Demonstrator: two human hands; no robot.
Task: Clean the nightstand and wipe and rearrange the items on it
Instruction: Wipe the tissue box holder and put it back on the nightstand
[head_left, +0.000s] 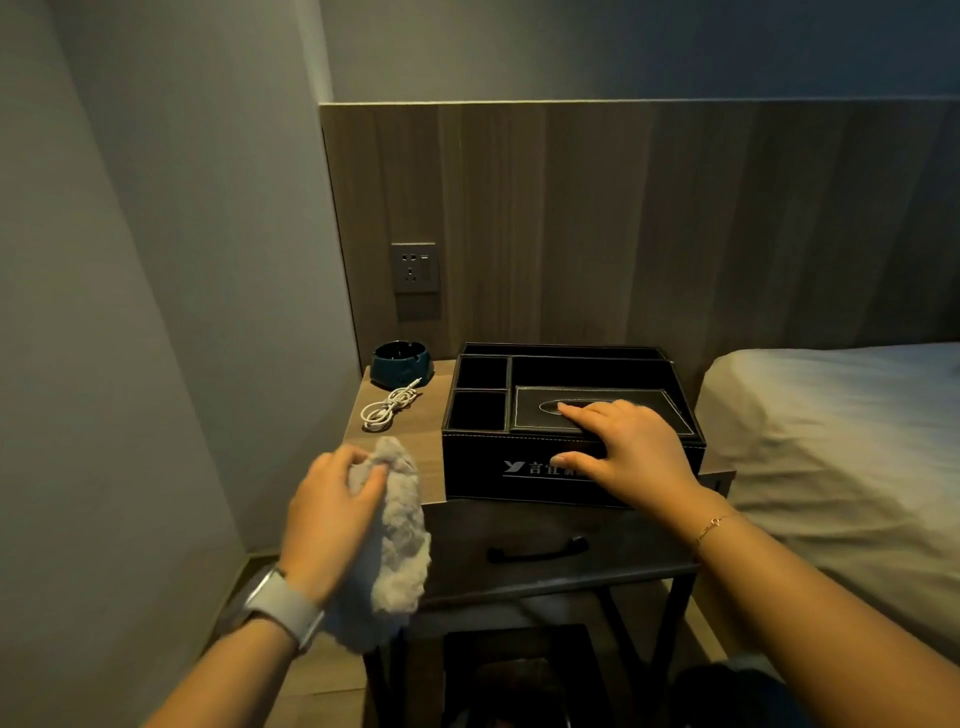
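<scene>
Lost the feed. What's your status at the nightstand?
Left hand gripping cloth. Right hand resting on organizer box. Cable, ashtray not moved off.

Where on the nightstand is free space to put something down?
A bare strip of nightstand lies between the coiled cable and the black organizer box. The back left is crowded by the ashtray; the box fills the rest.

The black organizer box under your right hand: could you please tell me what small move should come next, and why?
Probably lift or slide the organizer box aside with the right hand, which already grips its front edge, so the cloth held in the left hand can wipe the nightstand beneath.
</scene>
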